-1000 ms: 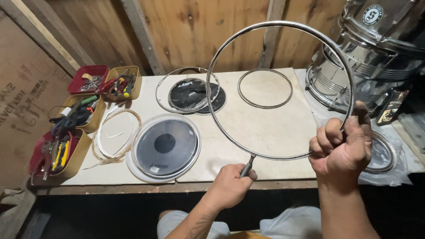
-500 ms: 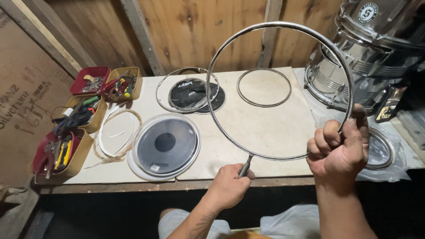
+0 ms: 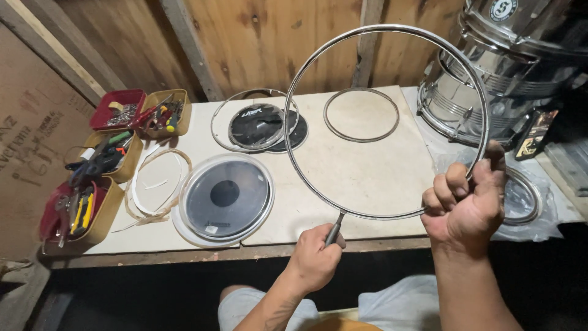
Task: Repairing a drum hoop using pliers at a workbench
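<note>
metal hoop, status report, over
Right hand gripping large metal hoop at its lower right, held upright over the workbench. Left hand holds a slim tool at the hoop's bottom edge. Nothing blocking.
</note>
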